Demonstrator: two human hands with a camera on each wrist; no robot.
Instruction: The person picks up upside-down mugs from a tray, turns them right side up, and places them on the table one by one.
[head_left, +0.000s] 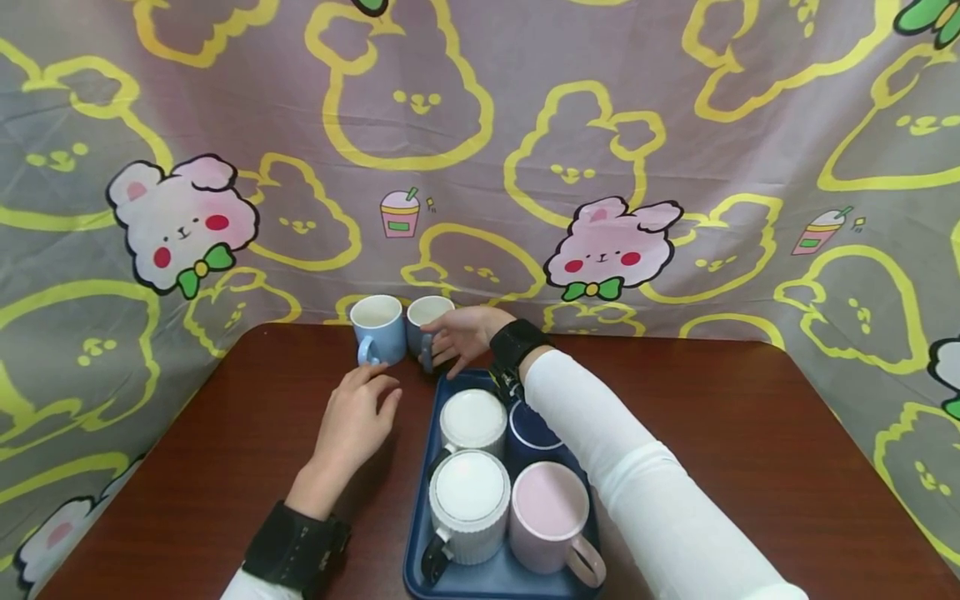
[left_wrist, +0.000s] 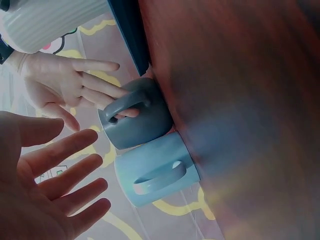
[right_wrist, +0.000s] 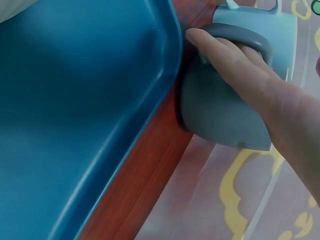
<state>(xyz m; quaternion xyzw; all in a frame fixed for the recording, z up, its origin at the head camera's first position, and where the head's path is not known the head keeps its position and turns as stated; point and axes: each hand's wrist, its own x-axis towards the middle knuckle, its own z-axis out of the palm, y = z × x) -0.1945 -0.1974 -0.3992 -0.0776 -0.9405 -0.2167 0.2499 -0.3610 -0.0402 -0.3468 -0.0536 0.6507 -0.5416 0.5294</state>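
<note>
**Op:** While the right hand point(head_left: 467, 335) rests on the grey-blue mug point(head_left: 426, 327), I log it as a light hold only: one finger is hooked through the handle point(left_wrist: 129, 106), the rest lie nearly straight along the wall. The mug stands at the far edge of the worktop point(head_left: 750, 433), just beyond the far rim of the blue tray point(head_left: 420, 533) and pressed against the light blue mug point(head_left: 378, 329).

**Obs:** And the left hand?

**Op:** The left hand point(head_left: 352, 421) has its fingers spread and relaxed, holding nothing, near the light blue mug's handle but apart from it.

**Obs:** Risks?

**Op:** My judgement: a single-finger hook lets the mug swing or tip if lifted. The two mugs touch, so dragging one could nudge its neighbour toward the cloth backdrop point(head_left: 480, 150). On the tray, a ribbed white mug point(head_left: 468, 508), a second white mug point(head_left: 472, 421), a navy mug point(head_left: 532, 437) and a pink mug point(head_left: 551, 517) crowd the near end; a low carry could clip a rim.

**Obs:** Orientation?

**Op:** Upright, mouth up, long axis vertical. The handle points toward me and slightly toward the tray's corner.
</note>
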